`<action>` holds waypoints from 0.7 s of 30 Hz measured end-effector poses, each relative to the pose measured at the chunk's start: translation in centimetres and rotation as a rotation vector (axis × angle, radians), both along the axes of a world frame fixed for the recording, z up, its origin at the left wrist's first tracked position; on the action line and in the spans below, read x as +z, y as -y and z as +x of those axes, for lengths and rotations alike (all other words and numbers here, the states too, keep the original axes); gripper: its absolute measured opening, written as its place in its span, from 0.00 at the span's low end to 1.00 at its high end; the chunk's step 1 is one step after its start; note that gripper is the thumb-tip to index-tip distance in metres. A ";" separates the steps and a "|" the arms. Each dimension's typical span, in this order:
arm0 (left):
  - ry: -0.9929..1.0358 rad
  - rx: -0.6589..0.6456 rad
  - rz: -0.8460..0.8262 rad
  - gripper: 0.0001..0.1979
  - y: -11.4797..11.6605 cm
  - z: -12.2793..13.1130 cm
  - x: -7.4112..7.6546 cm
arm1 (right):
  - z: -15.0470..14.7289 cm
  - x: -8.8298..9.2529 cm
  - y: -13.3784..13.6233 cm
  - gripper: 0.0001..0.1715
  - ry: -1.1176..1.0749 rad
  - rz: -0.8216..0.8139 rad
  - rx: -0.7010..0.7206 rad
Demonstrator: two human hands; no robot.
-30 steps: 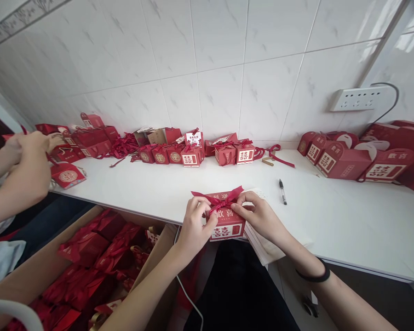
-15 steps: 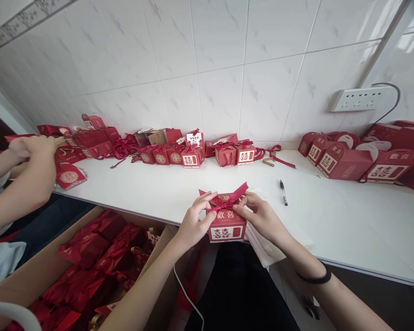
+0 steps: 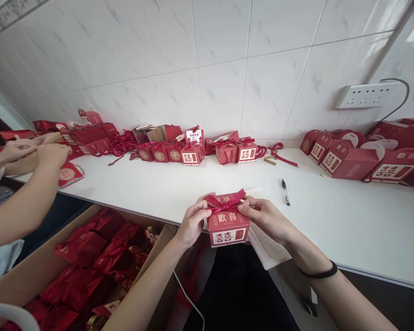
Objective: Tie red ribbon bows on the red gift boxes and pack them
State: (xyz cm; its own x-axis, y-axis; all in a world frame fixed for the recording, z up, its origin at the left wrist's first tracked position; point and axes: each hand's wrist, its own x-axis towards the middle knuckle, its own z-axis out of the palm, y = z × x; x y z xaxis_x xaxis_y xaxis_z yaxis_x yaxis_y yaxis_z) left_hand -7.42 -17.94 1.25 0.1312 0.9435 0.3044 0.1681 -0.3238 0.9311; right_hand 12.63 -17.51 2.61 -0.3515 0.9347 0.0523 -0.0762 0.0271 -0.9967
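From a distance, I am viewing an open carton at lower left, holding ribboned red boxes; the frame is cutting off its near end. At the near edge of the white counter, the left hand and the right hand are gripping the red gift box from either side, thumbs at its upper edges. A ribbon bow is lying across its top. Paper sheets are overhanging the edge beneath the right hand. Beyond, a pen is lying on the counter. Small red boxes are lining the back; larger handled boxes are standing at right. Behind them, a marbled tile wall is rising, a power strip showing at right.

The gift box and bow are hiding several fingertips. I am not managing to tell whether the box's base is resting on the counter. The left frame edge is cutting off a co-worker, whose hands are obscuring whatever they are handling.
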 end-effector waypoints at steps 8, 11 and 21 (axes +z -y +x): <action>0.250 -0.198 -0.183 0.15 -0.6 -0.6 -0.3 | 1.0 -0.5 -0.2 0.22 -0.068 -0.096 0.088; 0.236 -0.200 -0.161 0.16 -0.7 -0.6 -0.5 | 1.1 -0.8 -0.1 0.22 -0.112 -0.149 0.092; 0.088 -0.177 -0.179 0.13 -4.3 -2.0 -0.1 | -0.2 -1.5 1.4 0.20 0.150 0.165 -0.150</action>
State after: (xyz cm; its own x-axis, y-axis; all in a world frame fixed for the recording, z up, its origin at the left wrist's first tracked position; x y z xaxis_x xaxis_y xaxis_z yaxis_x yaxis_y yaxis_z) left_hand -9.41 -13.60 1.18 0.2797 0.9480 0.1519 0.0389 -0.1693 0.9848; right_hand 12.47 -18.93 1.10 -0.2247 0.9602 0.1661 0.0890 0.1900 -0.9777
